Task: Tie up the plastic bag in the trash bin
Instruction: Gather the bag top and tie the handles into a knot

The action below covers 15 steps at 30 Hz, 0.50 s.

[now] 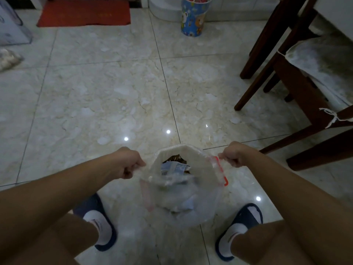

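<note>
A clear plastic bag with red strips along its edges lines a small white trash bin on the floor between my feet. Paper and wrapper scraps lie inside it. My left hand is clenched on the bag's left edge. At the opposite side my right hand is clenched on the right edge by a red strip. The two hands hold the bag mouth stretched wide above the bin. The bin's body is mostly hidden by the bag.
Glossy marble floor tiles surround the bin. Dark wooden chair legs and a covered seat stand at the right. A blue patterned bin and a red mat lie at the far wall. My slippered feet flank the bin.
</note>
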Each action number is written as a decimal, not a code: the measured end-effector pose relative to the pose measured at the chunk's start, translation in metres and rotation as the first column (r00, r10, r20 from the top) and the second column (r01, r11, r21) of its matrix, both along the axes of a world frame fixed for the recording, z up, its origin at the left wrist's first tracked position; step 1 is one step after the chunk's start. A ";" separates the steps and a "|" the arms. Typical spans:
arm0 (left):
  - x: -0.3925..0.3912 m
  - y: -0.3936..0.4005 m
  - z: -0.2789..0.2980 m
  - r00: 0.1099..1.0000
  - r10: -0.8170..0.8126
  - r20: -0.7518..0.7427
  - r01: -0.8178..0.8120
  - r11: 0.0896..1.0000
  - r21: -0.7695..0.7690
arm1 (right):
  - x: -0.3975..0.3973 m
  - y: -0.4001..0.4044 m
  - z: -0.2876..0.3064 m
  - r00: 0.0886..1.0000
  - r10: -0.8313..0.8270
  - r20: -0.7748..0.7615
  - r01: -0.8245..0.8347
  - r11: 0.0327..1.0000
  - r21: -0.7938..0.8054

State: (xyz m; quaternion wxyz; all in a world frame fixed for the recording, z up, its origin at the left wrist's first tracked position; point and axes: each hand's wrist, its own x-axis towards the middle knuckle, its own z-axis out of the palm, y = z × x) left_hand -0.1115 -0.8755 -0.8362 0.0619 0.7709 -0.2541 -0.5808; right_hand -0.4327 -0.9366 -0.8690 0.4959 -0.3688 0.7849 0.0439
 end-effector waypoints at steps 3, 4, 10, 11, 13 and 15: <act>0.004 0.000 0.000 1.000 -0.010 0.011 0.010 1.000 0.023 | -0.003 0.003 -0.014 0.999 -0.002 -0.049 -0.005 0.991 -0.137; 0.004 0.000 -0.003 1.000 -0.008 0.004 0.008 1.000 0.022 | -0.002 0.003 -0.018 0.999 -0.014 -0.040 0.006 0.983 -0.184; -0.005 -0.003 -0.013 0.999 -0.006 0.048 0.009 0.998 -0.059 | 0.009 -0.003 -0.020 0.861 -0.373 0.345 0.456 0.866 -0.203; -0.007 -0.004 -0.014 0.998 -0.020 0.056 0.022 0.998 -0.050 | 0.009 -0.006 -0.017 0.813 -0.411 0.412 0.498 0.857 -0.129; -0.010 -0.004 -0.015 0.996 -0.066 0.066 0.068 0.997 -0.023 | 0.007 -0.013 -0.010 0.780 -0.414 0.469 0.470 0.883 -0.002; -0.012 -0.004 -0.014 0.989 -0.126 0.072 0.128 0.992 -0.021 | 0.006 -0.017 -0.003 0.855 -0.282 0.436 0.304 0.952 0.020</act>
